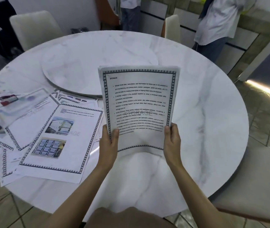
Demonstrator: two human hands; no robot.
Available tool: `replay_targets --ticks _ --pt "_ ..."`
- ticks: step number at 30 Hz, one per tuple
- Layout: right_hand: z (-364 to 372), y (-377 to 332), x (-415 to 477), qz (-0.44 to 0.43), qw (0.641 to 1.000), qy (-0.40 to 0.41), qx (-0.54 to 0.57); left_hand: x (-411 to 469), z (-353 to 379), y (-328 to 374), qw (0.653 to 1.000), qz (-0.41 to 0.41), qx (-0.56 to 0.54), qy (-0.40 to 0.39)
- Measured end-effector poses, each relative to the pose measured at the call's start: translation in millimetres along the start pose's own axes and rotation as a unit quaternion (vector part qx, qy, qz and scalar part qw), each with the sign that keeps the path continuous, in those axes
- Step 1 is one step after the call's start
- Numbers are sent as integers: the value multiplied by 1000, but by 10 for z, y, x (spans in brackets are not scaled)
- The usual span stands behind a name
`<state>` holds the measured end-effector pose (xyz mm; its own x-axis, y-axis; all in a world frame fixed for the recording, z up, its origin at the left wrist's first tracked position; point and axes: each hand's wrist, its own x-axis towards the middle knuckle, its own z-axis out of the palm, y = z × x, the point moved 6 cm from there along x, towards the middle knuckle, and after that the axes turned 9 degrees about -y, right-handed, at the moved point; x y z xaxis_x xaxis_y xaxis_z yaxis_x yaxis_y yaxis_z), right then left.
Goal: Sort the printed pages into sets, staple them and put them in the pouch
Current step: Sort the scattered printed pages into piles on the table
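I hold a stack of printed pages [139, 102] upright above the round marble table [205, 112]. Its top sheet is headed "STORAGE" and carries a film-strip border. My left hand [108, 142] grips the stack's lower left edge, my right hand [172, 139] the lower right edge, thumbs on the front. Loose printed pages [55, 139] with the same border lie spread over the table's left side, some with pictures. A clear pouch [22, 106] lies on them at the far left, with a small red and dark object [8, 99], blurred, on or inside it.
A raised round turntable [85, 63] sits at the table's centre. White chairs stand at the far left [32, 28], far right [172, 28] and near right [254, 178]. Two people [216, 22] stand beyond the table.
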<state>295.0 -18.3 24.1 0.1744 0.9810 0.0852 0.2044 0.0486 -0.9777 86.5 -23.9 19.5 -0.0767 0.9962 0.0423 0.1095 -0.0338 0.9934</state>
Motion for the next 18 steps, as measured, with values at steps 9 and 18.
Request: replay_targets --ticks 9,18 --pt "39 -168 -78 -35 999 29 23 26 11 126 999 34 10 39" --pt "-36 246 -163 21 998 56 -37 0 80 -132 996 -11 82 -36"
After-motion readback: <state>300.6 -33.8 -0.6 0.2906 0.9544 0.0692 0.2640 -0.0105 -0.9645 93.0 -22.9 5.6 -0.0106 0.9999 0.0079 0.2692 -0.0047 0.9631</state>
